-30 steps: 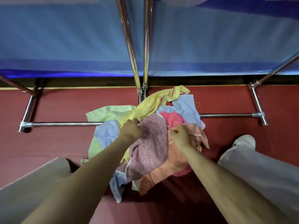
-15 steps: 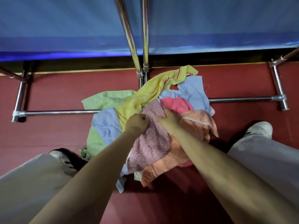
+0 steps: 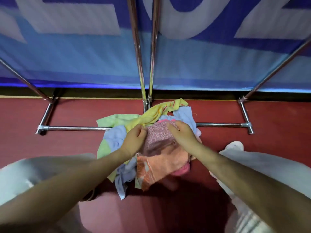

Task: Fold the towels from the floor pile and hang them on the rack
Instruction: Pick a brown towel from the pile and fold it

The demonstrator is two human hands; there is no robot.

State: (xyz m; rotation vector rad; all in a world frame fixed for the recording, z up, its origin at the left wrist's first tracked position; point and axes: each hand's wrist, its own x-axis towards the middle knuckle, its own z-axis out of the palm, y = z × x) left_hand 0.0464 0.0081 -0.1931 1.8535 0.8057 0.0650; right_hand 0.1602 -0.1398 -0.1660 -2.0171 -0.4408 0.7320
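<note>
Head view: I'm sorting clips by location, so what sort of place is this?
Probably an indoor staged or work space, not clearly a home. A chrome rack stands on a dark red floor before a large blue printed banner, with a pile of towels the hands are picking from.

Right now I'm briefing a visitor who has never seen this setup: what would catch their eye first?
Probably the heap of crumpled pastel towels on the red floor, lying over the chrome rack's low bar. Both hands meet at its top: the left hand and right hand each pinch the mauve terry towel. Behind stands a blue banner.
</note>
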